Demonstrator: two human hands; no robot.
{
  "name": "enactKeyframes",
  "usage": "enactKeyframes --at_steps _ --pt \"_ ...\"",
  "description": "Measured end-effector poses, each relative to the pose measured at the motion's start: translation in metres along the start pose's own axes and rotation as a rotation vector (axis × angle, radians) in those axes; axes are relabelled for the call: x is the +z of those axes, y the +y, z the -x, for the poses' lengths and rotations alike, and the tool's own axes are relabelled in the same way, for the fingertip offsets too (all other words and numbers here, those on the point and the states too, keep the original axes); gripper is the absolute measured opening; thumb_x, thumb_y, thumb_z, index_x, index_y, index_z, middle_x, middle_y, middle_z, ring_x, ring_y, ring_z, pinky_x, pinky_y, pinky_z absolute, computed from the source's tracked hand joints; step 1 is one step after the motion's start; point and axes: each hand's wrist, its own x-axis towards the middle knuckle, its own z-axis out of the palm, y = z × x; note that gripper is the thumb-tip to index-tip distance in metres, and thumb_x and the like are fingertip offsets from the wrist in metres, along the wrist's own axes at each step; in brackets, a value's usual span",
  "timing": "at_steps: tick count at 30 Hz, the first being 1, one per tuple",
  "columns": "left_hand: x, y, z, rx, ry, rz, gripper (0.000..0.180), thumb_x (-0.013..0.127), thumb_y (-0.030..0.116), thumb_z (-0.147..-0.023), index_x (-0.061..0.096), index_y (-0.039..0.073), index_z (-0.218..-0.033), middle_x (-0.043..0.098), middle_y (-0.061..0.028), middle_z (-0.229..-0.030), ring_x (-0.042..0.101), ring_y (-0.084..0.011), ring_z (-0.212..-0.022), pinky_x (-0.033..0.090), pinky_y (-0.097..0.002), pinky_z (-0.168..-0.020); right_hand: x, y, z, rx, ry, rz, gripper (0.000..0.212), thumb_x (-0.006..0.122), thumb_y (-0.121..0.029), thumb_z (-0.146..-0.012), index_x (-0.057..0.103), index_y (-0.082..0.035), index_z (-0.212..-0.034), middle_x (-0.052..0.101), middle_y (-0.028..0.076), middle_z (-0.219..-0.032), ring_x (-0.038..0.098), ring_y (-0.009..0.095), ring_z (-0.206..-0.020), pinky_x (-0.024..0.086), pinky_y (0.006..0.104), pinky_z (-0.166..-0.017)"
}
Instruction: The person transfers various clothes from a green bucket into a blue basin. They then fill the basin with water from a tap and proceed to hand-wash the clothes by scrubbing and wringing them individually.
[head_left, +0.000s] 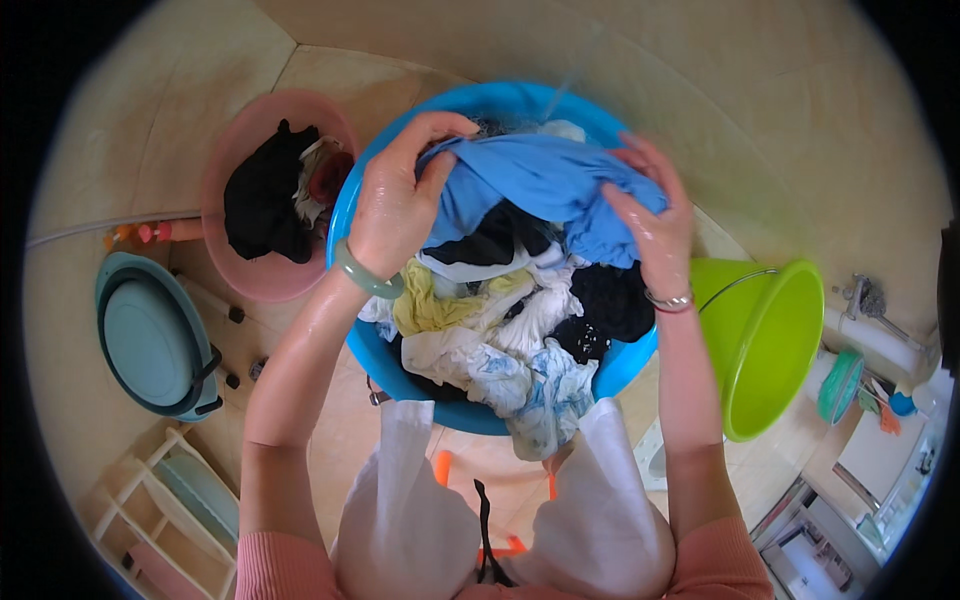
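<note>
A wet blue cloth garment (535,172) is stretched between my two hands, over the far half of a large blue basin (395,355). My left hand (402,185), with a pale green bangle at the wrist, pinches the garment's left end. On the other side my right hand (652,215) grips its right end; a silver bracelet circles that wrist. Below the cloth, the basin holds a heap of laundry: a yellow-green piece (432,302), white pieces (450,355), a black piece (612,300) and a white-and-blue patterned piece (550,395) hanging over the near rim.
A pink basin (225,175) with dark clothes (265,195) stands at the left. Nearby leans a grey-blue folding basin (150,335). A lime-green bucket (765,350) is tilted at the right. A slatted rack (150,500) sits lower left. White cloth covers my knees.
</note>
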Motion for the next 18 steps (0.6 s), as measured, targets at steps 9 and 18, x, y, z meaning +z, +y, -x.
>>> enactKeyframes --at_steps 9,18 --pt "0.059 -0.069 0.026 0.068 -0.180 -0.980 0.047 0.057 0.045 -0.087 0.057 0.027 -0.130 0.027 -0.0147 -0.152 0.021 -0.0386 -0.140 0.022 -0.0695 -0.102 0.060 0.102 -0.012 -0.243 -0.175 0.824 0.037 0.063 -0.040 -0.087 0.061 -0.031 -0.123 0.051 0.010 -0.130 0.054 0.036 -0.108 0.046 0.0481 -0.086" --pt "0.083 -0.114 0.018 -0.105 -0.596 -1.126 0.053 0.043 0.030 -0.094 0.039 0.014 -0.144 0.022 -0.0159 -0.155 0.016 -0.0373 -0.143 0.011 -0.0657 -0.109 0.091 0.141 -0.020 -0.132 -0.359 1.290 0.042 0.061 -0.026 -0.085 0.055 -0.019 -0.126 0.049 0.015 -0.130 0.051 0.036 -0.114 0.045 0.0480 -0.092"
